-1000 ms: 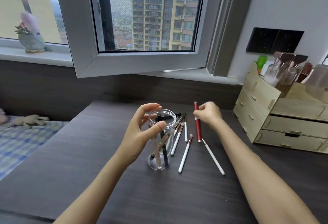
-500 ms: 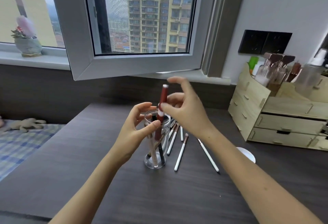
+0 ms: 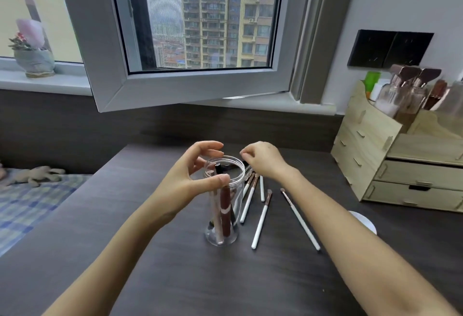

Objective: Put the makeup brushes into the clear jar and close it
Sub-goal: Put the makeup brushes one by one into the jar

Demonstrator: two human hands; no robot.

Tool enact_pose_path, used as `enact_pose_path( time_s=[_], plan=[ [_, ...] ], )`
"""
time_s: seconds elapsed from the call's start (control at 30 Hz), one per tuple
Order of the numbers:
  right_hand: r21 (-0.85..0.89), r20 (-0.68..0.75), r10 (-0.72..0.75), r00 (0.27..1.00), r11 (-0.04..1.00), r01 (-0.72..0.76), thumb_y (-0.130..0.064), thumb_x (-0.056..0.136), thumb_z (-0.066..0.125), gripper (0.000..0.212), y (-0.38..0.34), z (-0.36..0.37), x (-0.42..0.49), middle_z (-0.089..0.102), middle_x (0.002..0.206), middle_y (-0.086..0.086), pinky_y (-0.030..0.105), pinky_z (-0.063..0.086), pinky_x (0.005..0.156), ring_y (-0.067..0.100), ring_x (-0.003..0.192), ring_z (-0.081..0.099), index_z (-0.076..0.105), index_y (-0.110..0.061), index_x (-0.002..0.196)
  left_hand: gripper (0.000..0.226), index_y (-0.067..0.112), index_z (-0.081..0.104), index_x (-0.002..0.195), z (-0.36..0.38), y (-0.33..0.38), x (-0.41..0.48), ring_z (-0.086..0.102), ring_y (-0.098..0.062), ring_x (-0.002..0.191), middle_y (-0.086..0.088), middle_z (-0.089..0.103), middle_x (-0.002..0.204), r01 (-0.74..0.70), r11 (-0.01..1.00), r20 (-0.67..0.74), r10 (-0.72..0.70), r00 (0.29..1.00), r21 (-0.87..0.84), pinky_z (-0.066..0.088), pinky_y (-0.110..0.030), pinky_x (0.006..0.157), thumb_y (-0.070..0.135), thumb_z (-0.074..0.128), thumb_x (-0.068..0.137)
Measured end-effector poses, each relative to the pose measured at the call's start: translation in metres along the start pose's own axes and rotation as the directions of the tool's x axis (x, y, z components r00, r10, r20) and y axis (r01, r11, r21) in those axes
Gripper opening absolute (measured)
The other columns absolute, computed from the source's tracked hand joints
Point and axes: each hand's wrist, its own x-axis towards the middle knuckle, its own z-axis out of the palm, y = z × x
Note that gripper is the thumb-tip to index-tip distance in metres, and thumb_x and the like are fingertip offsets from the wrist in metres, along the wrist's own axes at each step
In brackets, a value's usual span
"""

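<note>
The clear jar [image 3: 225,230] stands upright and lidless on the dark desk, at the centre of the head view. My left hand [image 3: 193,178] grips its rim between thumb and fingers. Inside stand a dark red brush [image 3: 225,211], a pale one and a black one. My right hand [image 3: 263,159] hovers just right of the rim, fingers curled loosely, holding nothing. Several white-handled brushes [image 3: 261,220] lie on the desk right of the jar, one long one [image 3: 300,220] angled apart. A white round lid [image 3: 364,221] lies flat, partly hidden behind my right forearm.
A wooden drawer organiser [image 3: 400,165] holding bottles stands at the right, against the wall. An open window sash [image 3: 175,85] hangs over the desk's far edge. A bed with a checked cover [image 3: 30,203] lies to the left of the desk [image 3: 175,278].
My right hand lifted the dark red brush off the desk, lowered it into the jar and let go. It now sits beside the rim. My left hand kept hold of the jar.
</note>
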Motion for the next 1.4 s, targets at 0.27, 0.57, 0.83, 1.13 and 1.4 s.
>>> enact_pose_path(
  time_s=[0.27, 0.57, 0.83, 1.13, 1.4],
  plan=[
    [-0.323, 0.207, 0.005, 0.978, 0.944, 0.064, -0.032, 0.093, 0.052, 0.032, 0.013, 0.052, 0.057, 0.062, 0.127, 0.004, 0.037, 0.035, 0.099, 0.03, 0.121, 0.046, 0.061, -0.033, 0.123, 0.047, 0.04, 0.061, 0.107, 0.001, -0.003, 0.0, 0.058, -0.003, 0.105, 0.023, 0.061, 0.105, -0.061, 0.998, 0.033, 0.06, 0.998, 0.009, 0.042, -0.022, 0.093, 0.047, 0.071, 0.062],
    [0.225, -0.113, 0.001, 0.994, 0.974, 0.025, -0.029, 0.093, 0.048, 0.019, 0.011, 0.039, 0.046, 0.069, 0.094, 0.005, 0.04, 0.048, 0.082, 0.031, 0.092, 0.063, 0.056, -0.024, 0.11, 0.043, 0.033, 0.061, 0.108, 0.008, -0.01, -0.002, 0.057, -0.001, 0.094, 0.019, 0.057, 0.097, -0.107, 0.992, 0.006, 0.108, 0.994, -0.065, 0.042, -0.021, 0.086, 0.042, 0.068, 0.066],
    [0.744, -0.095, -0.155, 0.983, 0.646, 0.173, -0.013, 0.096, 0.048, 0.03, -0.009, -0.068, -0.051, 0.053, 0.068, -0.002, 0.013, 0.029, 0.048, 0.006, 0.052, 0.035, 0.066, -0.034, 0.108, 0.042, 0.044, 0.061, 0.105, 0.012, -0.011, -0.006, 0.055, -0.013, 0.103, 0.018, 0.062, 0.111, -0.06, 0.987, -0.052, 0.053, 0.997, -0.147, 0.047, -0.03, 0.087, 0.04, 0.072, 0.064],
    [0.235, 0.032, -0.301, 0.953, 0.929, 0.286, -0.027, 0.082, 0.068, 0.014, -0.049, -0.125, -0.096, 0.071, 0.076, -0.002, 0.026, 0.049, 0.074, 0.014, 0.076, 0.066, 0.061, -0.015, 0.085, 0.051, 0.035, 0.059, 0.112, 0.016, -0.004, -0.013, 0.059, -0.016, 0.103, 0.014, 0.064, 0.114, -0.034, 0.987, -0.107, 0.018, 0.994, -0.157, 0.048, -0.034, 0.095, 0.041, 0.072, 0.062],
    [0.087, 0.137, -0.391, 0.91, 0.92, 0.382, -0.033, 0.081, 0.068, 0.014, -0.072, -0.077, -0.076, 0.054, 0.066, -0.015, 0.017, 0.038, 0.06, 0.002, 0.06, 0.05, 0.073, -0.02, 0.085, 0.051, 0.032, 0.06, 0.112, 0.014, 0.0, -0.013, 0.058, -0.026, 0.107, 0.008, 0.064, 0.116, -0.032, 0.994, -0.11, 0.021, 0.994, -0.1, 0.046, -0.047, 0.103, 0.042, 0.073, 0.064]
  ],
)
